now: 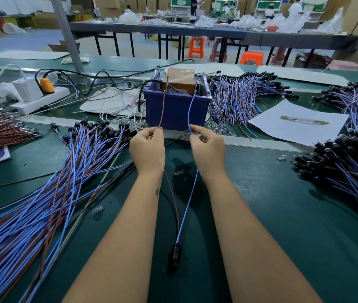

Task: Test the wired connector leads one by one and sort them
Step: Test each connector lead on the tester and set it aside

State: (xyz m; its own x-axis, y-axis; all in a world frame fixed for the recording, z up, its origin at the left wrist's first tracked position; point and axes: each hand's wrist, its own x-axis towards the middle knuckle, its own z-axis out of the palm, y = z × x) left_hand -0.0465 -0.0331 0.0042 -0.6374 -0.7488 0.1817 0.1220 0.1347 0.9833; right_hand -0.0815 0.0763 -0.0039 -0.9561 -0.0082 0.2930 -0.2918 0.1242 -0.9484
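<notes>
The left hand pinches the brown wire, the right hand the blue wire; both tips reach far toward the tester box, while the black connector dangles near.

Bright even overhead light, soft shadows under forearms on counter; wide-angle bending at edges, background beyond counter blurred.

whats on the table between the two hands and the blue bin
In the head view, little separates the left hand and right hand from the blue bin: a pale strip along the table edge with a few small clear bulbs on it.
</notes>
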